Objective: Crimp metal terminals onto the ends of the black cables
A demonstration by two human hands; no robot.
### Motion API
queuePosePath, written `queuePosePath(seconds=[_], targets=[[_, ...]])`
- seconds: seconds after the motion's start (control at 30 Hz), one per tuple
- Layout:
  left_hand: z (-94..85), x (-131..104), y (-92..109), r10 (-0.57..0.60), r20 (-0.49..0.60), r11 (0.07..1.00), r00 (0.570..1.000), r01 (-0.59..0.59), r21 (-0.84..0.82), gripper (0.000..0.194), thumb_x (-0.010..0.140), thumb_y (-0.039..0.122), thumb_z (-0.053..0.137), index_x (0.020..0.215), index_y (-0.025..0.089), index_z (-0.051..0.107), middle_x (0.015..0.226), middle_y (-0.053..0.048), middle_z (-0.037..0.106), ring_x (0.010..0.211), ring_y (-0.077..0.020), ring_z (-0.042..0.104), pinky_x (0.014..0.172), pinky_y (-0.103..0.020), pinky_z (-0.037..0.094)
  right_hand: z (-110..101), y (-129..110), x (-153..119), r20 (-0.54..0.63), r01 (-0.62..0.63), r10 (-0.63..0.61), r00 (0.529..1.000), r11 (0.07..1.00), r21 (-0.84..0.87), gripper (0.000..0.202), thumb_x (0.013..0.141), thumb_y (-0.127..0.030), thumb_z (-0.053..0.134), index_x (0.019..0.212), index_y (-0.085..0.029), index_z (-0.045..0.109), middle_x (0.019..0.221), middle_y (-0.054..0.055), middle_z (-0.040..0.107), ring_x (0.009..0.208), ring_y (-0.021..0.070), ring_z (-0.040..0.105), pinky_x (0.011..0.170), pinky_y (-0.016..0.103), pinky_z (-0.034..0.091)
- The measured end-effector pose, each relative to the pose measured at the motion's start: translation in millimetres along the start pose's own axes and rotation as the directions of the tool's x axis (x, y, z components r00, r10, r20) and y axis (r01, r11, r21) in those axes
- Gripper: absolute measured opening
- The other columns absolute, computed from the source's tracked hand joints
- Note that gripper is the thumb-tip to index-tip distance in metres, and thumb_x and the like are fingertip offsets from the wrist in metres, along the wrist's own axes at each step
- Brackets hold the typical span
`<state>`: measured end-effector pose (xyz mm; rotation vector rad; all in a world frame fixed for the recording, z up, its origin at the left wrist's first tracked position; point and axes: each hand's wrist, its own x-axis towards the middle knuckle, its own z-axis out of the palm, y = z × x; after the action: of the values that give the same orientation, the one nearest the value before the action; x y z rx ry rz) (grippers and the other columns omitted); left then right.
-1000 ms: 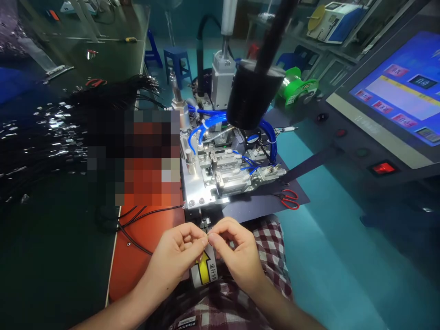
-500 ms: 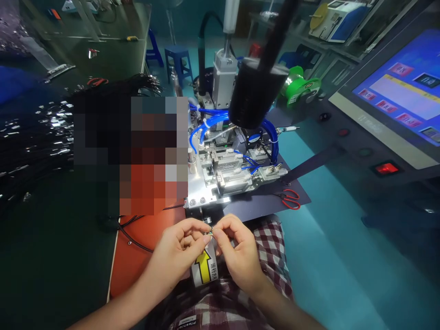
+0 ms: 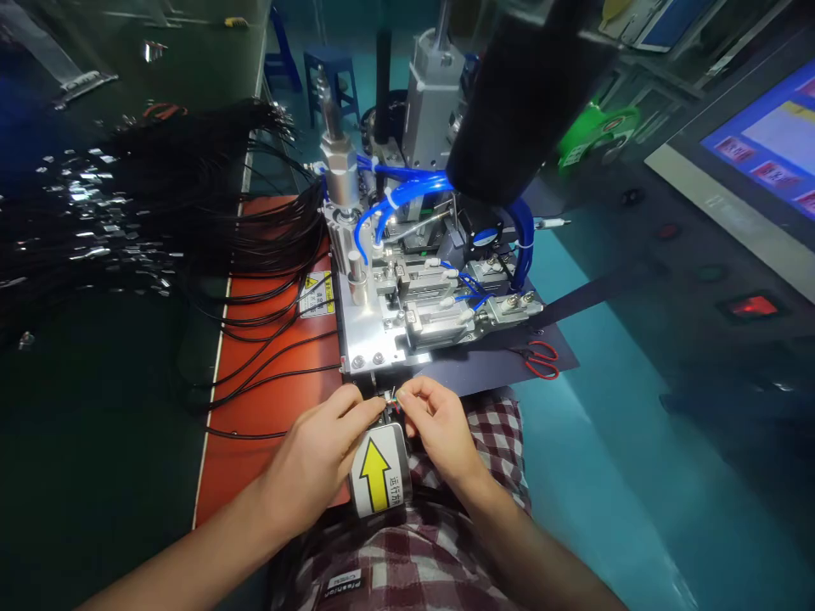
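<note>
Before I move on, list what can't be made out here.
All in the head view:
Thin wire ends between the left hand and right hand: too small to count, partly covered by the hands.
Screen: cut off by the right edge.
Machine: parts hidden behind the black cylinder.
Green spool: blurred, its label unreadable.

Left of the machine (image 3: pixel 439 329), cables (image 3: pixel 280 233) across the bench mat (image 3: pixel 245 467). Behind the machine on the left, a stool (image 3: pixel 328 64); behind on the right, a spool (image 3: pixel 589 134). Well right of the machine, a control panel (image 3: pixel 691 255) with a screen (image 3: pixel 773 140). Under the machine, a base plate (image 3: pixel 471 371), with scissors (image 3: pixel 544 367) on it at the right front. Before the machine, the left hand (image 3: pixel 322 441) beside the right hand (image 3: pixel 439 420), small wires (image 3: pixel 396 402) between the two.
</note>
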<state>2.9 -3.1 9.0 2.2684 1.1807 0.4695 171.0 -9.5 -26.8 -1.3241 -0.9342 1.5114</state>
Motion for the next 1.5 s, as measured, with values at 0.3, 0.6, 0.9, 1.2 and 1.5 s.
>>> queuePosePath(seconds=[0.3, 0.6, 0.9, 1.2, 1.5], targets=[[5.5, 4, -11, 0.16, -0.066, 0.939, 0.985, -0.132, 0.317, 0.03, 0.09, 0.013, 0.036, 0.109, 0.015, 0.06, 0.078, -0.005, 0.056, 0.063, -0.0158, 0.053, 0.055, -0.026, 0.043, 1, 0, 8, -0.021, -0.037, 0.037, 0.999, 0.999, 0.005, 0.023, 0.078, -0.037, 0.062, 0.07, -0.017, 0.053, 0.052, -0.005, 0.047, 0.044, 0.0088, 0.041, 0.044, 0.021, 0.032], [3.7, 4, -10, 0.184, -0.049, 0.926, 0.982, -0.156, 0.344, 0.028, 0.089, 0.015, 0.04, 0.107, 0.015, 0.061, 0.075, -0.004, 0.057, 0.062, -0.0168, 0.052, 0.055, -0.027, 0.042, 0, 1, 5, -0.032, -0.044, 0.044, 0.999, 0.999, -0.005, 0.021, 0.078, -0.035, 0.063, 0.07, -0.017, 0.055, 0.056, -0.004, 0.049, 0.048, 0.0103, 0.044, 0.045, 0.022, 0.034], [4.2, 3, -10, 0.173, -0.047, 0.926, 0.984, -0.146, 0.349, 0.027, 0.088, 0.013, 0.042, 0.108, 0.016, 0.061, 0.075, -0.003, 0.056, 0.061, -0.0176, 0.051, 0.054, -0.029, 0.041, 1, -1, 4, -0.041, -0.038, 0.038, 0.998, 0.999, -0.013, 0.019, 0.079, -0.032, 0.062, 0.07, -0.017, 0.054, 0.056, -0.004, 0.048, 0.048, 0.0098, 0.044, 0.046, 0.021, 0.036], [4.4, 5, -9, 0.161, -0.042, 0.931, 0.986, -0.138, 0.337, 0.026, 0.086, 0.012, 0.046, 0.108, 0.015, 0.061, 0.076, -0.004, 0.057, 0.062, -0.0187, 0.052, 0.055, -0.03, 0.042, 1, 0, 3, -0.046, -0.026, 0.024, 0.999, 0.999, -0.046, 0.018, 0.08, -0.029, 0.06, 0.07, -0.016, 0.053, 0.054, -0.005, 0.047, 0.048, 0.0099, 0.043, 0.045, 0.021, 0.033], [4.8, 4, -9, 0.152, -0.03, 0.929, 0.988, -0.133, 0.346, 0.027, 0.086, 0.012, 0.047, 0.109, 0.015, 0.061, 0.077, -0.004, 0.057, 0.063, -0.0189, 0.052, 0.057, -0.03, 0.043, 2, 3, 2, -0.059, 0.009, -0.012, 0.998, 0.999, -0.051, 0.016, 0.081, -0.028, 0.059, 0.072, -0.016, 0.054, 0.056, -0.004, 0.048, 0.049, 0.0098, 0.043, 0.047, 0.021, 0.034]])
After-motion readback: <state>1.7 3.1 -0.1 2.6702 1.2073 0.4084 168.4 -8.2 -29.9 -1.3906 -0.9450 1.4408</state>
